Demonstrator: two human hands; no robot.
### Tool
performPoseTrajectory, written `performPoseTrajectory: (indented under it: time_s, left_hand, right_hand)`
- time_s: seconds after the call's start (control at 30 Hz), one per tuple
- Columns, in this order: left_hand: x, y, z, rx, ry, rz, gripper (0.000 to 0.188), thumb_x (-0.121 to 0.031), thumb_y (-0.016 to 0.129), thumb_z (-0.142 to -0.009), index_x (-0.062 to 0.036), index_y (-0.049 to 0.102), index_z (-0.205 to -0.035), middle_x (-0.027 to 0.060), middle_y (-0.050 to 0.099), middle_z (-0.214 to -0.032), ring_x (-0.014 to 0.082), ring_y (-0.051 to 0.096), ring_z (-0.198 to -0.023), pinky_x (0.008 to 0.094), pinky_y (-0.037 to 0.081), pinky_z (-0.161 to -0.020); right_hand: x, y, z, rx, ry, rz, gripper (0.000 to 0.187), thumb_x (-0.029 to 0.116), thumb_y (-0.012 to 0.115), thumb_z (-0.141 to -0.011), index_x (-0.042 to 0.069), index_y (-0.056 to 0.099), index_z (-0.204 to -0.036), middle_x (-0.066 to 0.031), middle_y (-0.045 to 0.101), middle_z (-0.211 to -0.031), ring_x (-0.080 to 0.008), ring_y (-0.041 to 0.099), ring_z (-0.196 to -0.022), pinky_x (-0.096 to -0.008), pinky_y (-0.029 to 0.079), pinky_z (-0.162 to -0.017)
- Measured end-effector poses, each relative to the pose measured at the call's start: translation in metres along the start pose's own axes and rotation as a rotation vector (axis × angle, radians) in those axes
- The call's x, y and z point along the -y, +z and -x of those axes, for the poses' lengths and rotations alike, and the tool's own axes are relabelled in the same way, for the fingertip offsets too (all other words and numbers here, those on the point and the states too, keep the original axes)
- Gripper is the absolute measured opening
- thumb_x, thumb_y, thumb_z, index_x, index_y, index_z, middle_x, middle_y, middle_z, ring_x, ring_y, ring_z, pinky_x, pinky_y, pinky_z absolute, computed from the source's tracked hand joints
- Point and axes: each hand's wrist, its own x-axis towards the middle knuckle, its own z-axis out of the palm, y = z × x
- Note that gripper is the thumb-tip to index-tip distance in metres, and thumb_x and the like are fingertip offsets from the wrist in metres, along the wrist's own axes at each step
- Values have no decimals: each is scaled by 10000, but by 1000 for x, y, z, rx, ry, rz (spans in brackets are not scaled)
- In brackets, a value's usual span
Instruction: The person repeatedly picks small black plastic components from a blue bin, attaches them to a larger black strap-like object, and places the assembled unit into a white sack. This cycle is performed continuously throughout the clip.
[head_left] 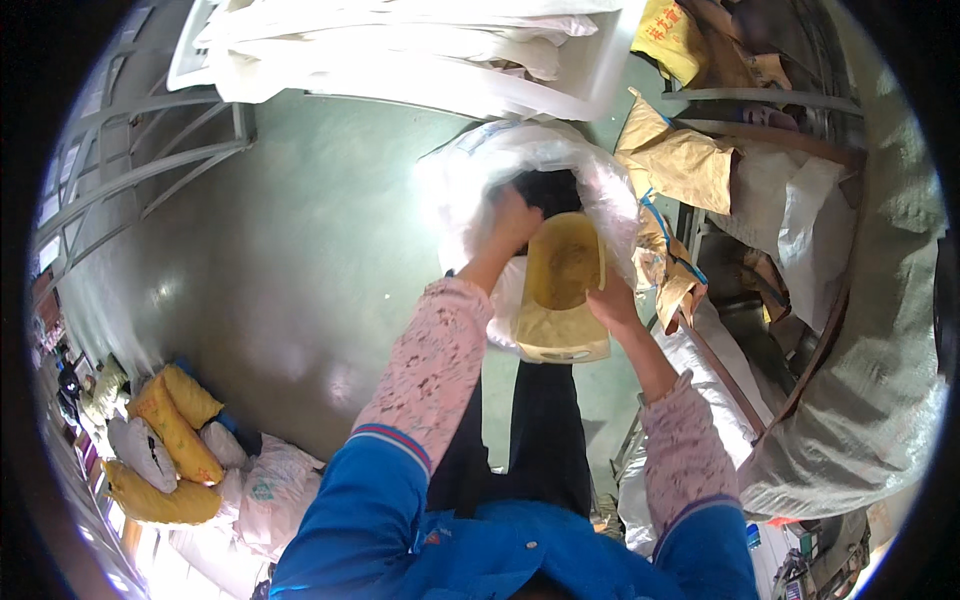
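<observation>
A yellowish see-through plastic bin (565, 260) with a slot near its lower end is tilted over a clear plastic bag (460, 190). My right hand (612, 305) grips the bin's right side. Brownish residue marks the bin's inside. My left hand (515, 215) is at the bag's opening, left of the bin's upper end, with its fingers curled. What those fingers hold, if anything, is hidden. Dark material (552, 190) shows inside the bag, past my left hand.
A white tub (590, 95) with long white bags stands ahead. Brown paper sacks (690, 165) lie on a rack at the right, near a grey cover (860, 400). Yellow sacks (175, 425) are piled at the lower left. Metal frames (150, 185) stand far left.
</observation>
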Motion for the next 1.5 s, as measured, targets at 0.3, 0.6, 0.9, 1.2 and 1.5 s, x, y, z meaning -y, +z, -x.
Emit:
performPoseTrajectory:
  time_s: [0.3, 0.6, 0.9, 1.2, 1.5]
  left_hand:
    - [34, -9, -108, 129, 54, -395, 636, -417, 670, -825, -79, 527, -1344, 229, 545, -1337, 365, 454, -1304, 417, 349, -1100]
    - [5, 29, -29, 163, 105, -476, 589, -619, 598, -820, -238, 621, -1270, 251, 458, -1367, 511, 483, -1174, 541, 421, -998]
    - [-39, -29, 59, 388, 432, -6, 531, -145, 672, -826, -163, 557, -1343, 198, 573, -1282, 358, 589, -1115, 418, 512, -916]
    - [-32, -105, -12, -196, 632, -679, 722, -105, 700, -738, -44, 392, -1389, 176, 614, -1195, 361, 605, -1089, 506, 485, -901]
    - [-43, -85, -59, 188, 307, -365, 261, -92, 538, -795, -48, 637, -1032, 247, 680, -867, 427, 662, -861, 502, 531, -785]
  right_hand:
    - [51, 0, -16, -40, 52, 379, 267, 74, 580, -791, -73, 537, -1010, -299, 640, -870, -473, 643, -879, -535, 511, -782]
    - [56, -2, -39, -79, -50, 257, 191, 42, 541, -746, -110, 617, -831, -341, 629, -813, -498, 633, -841, -505, 519, -759]
    - [8, 12, -10, -125, -82, 158, 573, 222, 653, -784, -69, 490, -1250, -359, 551, -1182, -458, 560, -1116, -472, 453, -947]
    - [43, 6, 10, 84, 194, 159, 523, 192, 548, -843, -122, 413, -1239, -425, 541, -1095, -525, 575, -1031, -543, 488, -873]
    - [27, -6, 15, 204, 404, -103, 400, 252, 512, -853, -51, 585, -1104, -257, 632, -1094, -393, 627, -993, -416, 484, -849]
